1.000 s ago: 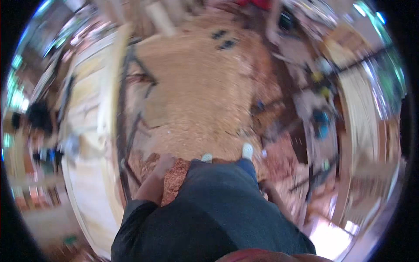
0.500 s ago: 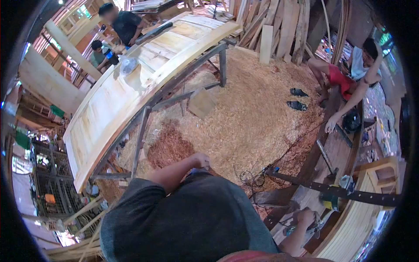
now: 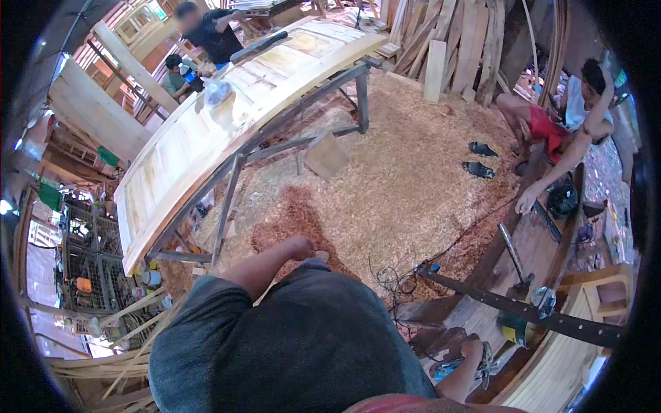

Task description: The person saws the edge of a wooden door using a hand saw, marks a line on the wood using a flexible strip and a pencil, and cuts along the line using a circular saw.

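My left arm is bent in front of my dark shirt, and my left hand [image 3: 301, 246] is near my lap, over the shaving-covered floor. Its fingers are turned away and hidden. At the lower right, my right hand [image 3: 471, 347] is closed on a blue power tool [image 3: 446, 369] with metal parts, low beside the wooden plank. My hand and forearm cover part of the tool, so its exact kind is unclear. A dark can with a yellow label [image 3: 513, 329] stands just beyond that hand. Across the planks lies a dark metal bar with holes [image 3: 509, 303].
A large panelled wooden piece [image 3: 206, 144] rests on a dark stand [image 3: 231, 199]. Two people work behind it; another person [image 3: 551, 131] sits at the right. Black slippers [image 3: 478, 169], a loose board [image 3: 326, 157] and tangled cable [image 3: 392, 279] lie on shavings. A hammer [image 3: 513, 255] is near the planks.
My view has shifted slightly. My left hand has turned inward, hiding its fingers. My right hand has moved slightly, and more of the blue tool shows. The standing person behind the panel has raised an arm.
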Demonstrator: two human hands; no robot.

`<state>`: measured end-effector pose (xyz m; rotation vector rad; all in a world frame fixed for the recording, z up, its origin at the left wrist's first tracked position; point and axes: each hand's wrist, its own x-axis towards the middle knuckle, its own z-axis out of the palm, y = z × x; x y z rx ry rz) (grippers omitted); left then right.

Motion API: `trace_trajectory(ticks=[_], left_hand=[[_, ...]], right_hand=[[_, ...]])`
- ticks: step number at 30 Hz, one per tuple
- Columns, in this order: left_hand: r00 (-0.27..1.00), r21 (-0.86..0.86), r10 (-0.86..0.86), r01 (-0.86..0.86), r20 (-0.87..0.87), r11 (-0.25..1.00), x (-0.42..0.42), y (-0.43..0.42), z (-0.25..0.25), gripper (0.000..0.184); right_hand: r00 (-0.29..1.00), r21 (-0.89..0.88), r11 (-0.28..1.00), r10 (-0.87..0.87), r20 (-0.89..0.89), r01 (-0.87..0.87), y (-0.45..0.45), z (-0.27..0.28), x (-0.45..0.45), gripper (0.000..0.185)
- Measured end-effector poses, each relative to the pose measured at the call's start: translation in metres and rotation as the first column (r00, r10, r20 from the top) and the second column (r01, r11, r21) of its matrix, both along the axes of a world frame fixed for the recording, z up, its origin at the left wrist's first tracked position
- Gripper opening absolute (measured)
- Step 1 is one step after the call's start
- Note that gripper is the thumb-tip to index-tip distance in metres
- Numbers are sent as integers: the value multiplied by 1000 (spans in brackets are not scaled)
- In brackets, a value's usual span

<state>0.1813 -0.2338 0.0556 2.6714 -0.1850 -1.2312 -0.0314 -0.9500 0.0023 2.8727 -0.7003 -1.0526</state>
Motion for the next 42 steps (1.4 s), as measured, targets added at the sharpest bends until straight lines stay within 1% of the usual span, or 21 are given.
trace_trajectory(ticks=[1, 4, 10, 12, 13, 15, 16, 17, 18, 20, 23, 26, 29, 30, 31, 33, 35, 37, 39, 40, 42], left_hand=[[997, -21, 81, -80, 14, 997, -2, -9, 16, 49], [1000, 92, -3, 5, -17, 996, 0, -19, 13, 46], [998, -15, 41, -41, 41, 999, -7, -14, -3, 46], [992, -76, 108, -104, 57, 992, -18, -14, 19, 45], [988, -112, 142, -134, 67, 985, -20, -13, 28, 45], [994, -54, 74, -70, 78, 996, -24, 9, -7, 43], [995, -36, 35, -32, 90, 999, -26, 24, -49, 42], [977, -146, 47, -17, 210, 989, -41, 45, -94, 41], [944, -250, 63, 22, 325, 968, -41, 60, -133, 39], [996, -25, 92, -92, -16, 995, -37, 55, -56, 40], [994, 18, 102, -101, -47, 995, -57, 74, -42, 41], [986, 102, -163, 166, -36, 981, -73, 105, -51, 47], [990, 21, -139, 139, -7, 990, -99, 157, -143, 47], [993, -28, -119, 119, 14, 992, -107, 177, -179, 46], [995, -115, -88, 93, 51, 989, -114, 198, -212, 45], [999, -201, 40, -34, 25, 979, -127, 223, -213, 42], [968, -171, 235, -247, -85, 954, -125, 250, -151, 36], [949, -209, 304, -281, 86, 936, -143, 298, -140, 34], [870, -209, 477, -447, 128, 870, -167, 347, -126, 32], [792, -187, 604, -583, 85, 791, -179, 373, -117, 30], [314, -474, 914, -783, 256, 402, -223, 427, -65, 34]], right_hand=[[987, 6, 989, 149, -54, -149, -4, -5, 2, 29], [907, 50, 926, 377, -190, -374, -24, -33, -5, 28], [672, 162, 745, 657, -341, -647, -51, -61, -5, 29], [651, 176, 725, 680, -338, -666, -49, -61, 2, 29], [683, 137, 748, 653, -327, -650, -40, -55, 3, 30], [749, 51, 793, 593, -297, -607, -27, -41, 7, 32], [797, 53, 850, 511, -321, -523, -39, -61, -1, 33], [842, 46, 904, 415, -344, -426, -56, -77, -8, 35], [815, 66, 885, 451, -364, -460, -52, -63, -5, 36], [745, 128, 836, 536, -397, -533, -7, -33, 4, 38], [938, 82, 947, 319, -135, -310, 50, -1, -4, 38], [898, 230, 905, 401, -179, -358, 133, 51, 23, 43], [984, 283, 951, 158, -87, -128, 212, 56, 48, 50], [979, 310, 935, 198, -45, -174, 237, 59, 58, 51], [972, 335, 916, 236, -2, -222, 262, 65, 68, 51], [954, 368, 884, 300, 27, -288, 309, 79, 78, 51], [932, 399, 852, 362, 18, -339, 366, 91, 100, 50], [895, 335, 840, 446, 19, -426, 393, 60, 118, 50], [876, 375, 806, 481, 36, -458, 439, 62, 141, 48], [860, 398, 782, 508, 40, -480, 461, 63, 153, 47], [863, 451, 797, 494, -106, -401, 544, 125, 172, 56]])
